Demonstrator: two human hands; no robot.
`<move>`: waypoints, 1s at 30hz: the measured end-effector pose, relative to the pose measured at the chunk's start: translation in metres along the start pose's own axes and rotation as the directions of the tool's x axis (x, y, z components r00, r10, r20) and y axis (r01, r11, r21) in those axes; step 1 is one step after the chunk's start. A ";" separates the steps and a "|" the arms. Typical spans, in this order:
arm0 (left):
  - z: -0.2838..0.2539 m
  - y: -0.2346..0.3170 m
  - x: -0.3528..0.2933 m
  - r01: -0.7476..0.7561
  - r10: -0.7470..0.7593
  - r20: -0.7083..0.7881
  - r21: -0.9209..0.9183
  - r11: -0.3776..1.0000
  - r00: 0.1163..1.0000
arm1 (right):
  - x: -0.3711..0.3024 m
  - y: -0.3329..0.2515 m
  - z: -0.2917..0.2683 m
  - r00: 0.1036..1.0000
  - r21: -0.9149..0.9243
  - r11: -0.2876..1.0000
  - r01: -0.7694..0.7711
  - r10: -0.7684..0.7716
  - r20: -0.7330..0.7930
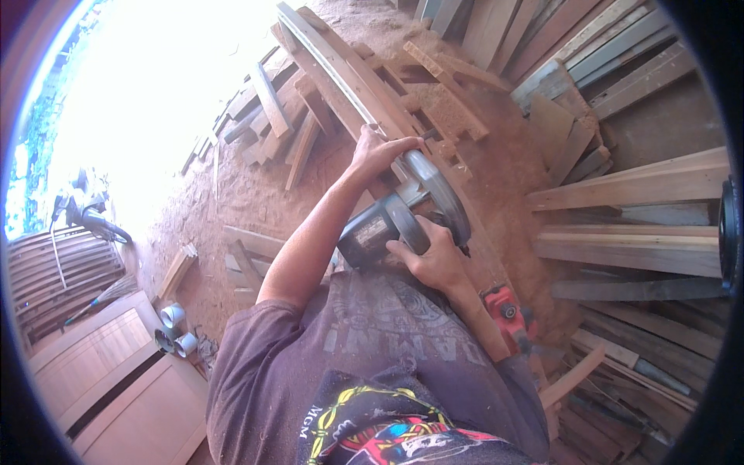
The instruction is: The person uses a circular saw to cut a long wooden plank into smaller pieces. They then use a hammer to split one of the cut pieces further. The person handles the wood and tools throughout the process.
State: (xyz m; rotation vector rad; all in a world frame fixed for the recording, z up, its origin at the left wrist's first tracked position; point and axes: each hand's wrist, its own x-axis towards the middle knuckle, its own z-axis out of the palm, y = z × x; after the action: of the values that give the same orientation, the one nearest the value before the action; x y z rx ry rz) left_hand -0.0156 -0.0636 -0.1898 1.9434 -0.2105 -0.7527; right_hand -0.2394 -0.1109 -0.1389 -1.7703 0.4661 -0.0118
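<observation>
The right hand (435,256) is closed around the handle of 1 circular saw (404,219), located at the near part of a long board (380,97). The left hand (380,149) rests ahead of it, thumb spread (its grip cannot be determined). Outward, 1 red tool (508,314) lies near the right forearm; wood offcuts (271,105) litter the ground (174,244).

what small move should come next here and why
Probably slide the left hand a little farther from the saw: its outstretched thumb lies right by the saw's front end, while the right hand grips the handle.
</observation>
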 end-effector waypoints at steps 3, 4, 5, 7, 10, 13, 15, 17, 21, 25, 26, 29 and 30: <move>-0.001 -0.003 0.006 0.010 -0.010 -0.007 0.028 1.000 1.000 | 0.003 -0.001 0.000 1.000 -0.001 1.000 -0.007 0.007 0.008; 0.000 -0.008 0.010 0.026 -0.023 -0.047 0.048 0.998 0.999 | 0.004 -0.002 0.001 1.000 -0.007 1.000 -0.002 0.002 0.009; 0.001 -0.014 0.014 0.042 -0.036 -0.087 0.068 0.997 0.996 | 0.005 -0.003 0.001 1.000 -0.014 1.000 0.004 -0.003 0.010; -0.001 -0.015 0.017 0.077 -0.075 -0.024 0.072 0.994 0.997 | 0.006 -0.003 0.001 1.000 -0.014 1.000 -0.006 0.006 0.017; -0.006 -0.002 0.013 0.116 -0.119 0.047 0.065 0.991 0.992 | 0.007 -0.008 -0.001 0.999 -0.030 0.999 -0.031 0.032 0.016; -0.006 -0.009 0.018 0.097 -0.098 0.027 0.052 0.994 0.995 | 0.010 -0.006 0.001 1.000 -0.019 1.000 -0.019 0.019 0.017; -0.006 -0.019 0.025 0.077 -0.077 -0.011 0.061 0.995 0.997 | 0.013 -0.006 0.003 1.000 -0.010 1.000 -0.013 0.013 0.024; -0.006 -0.022 0.030 0.071 -0.068 -0.046 0.087 0.994 0.997 | 0.015 -0.008 0.003 0.999 -0.011 1.000 -0.027 0.028 0.034; -0.010 -0.012 0.029 0.077 -0.078 0.042 0.020 0.997 0.996 | 0.017 -0.012 0.002 0.999 -0.008 0.999 -0.032 0.032 0.023; -0.014 -0.005 0.026 0.073 -0.074 0.048 0.020 0.997 0.996 | 0.021 -0.011 0.004 1.000 0.002 1.000 -0.022 0.022 0.015; -0.014 -0.009 0.029 0.077 -0.077 0.040 0.021 0.997 0.996 | 0.022 -0.009 0.006 1.000 0.003 1.000 -0.017 0.017 0.013; -0.016 -0.017 0.040 0.084 -0.085 0.048 0.030 0.996 0.995 | 0.026 -0.008 0.007 1.000 -0.026 1.000 0.012 -0.011 0.019; -0.016 -0.020 0.042 0.089 -0.090 0.036 0.038 0.995 0.995 | 0.027 -0.008 0.007 1.000 -0.019 1.000 0.012 -0.012 0.016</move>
State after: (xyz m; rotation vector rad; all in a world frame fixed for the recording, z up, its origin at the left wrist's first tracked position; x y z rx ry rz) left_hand 0.0238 -0.0612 -0.2194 1.9852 -0.1619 -0.8495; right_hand -0.2104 -0.1109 -0.1393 -1.7904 0.4457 -0.0018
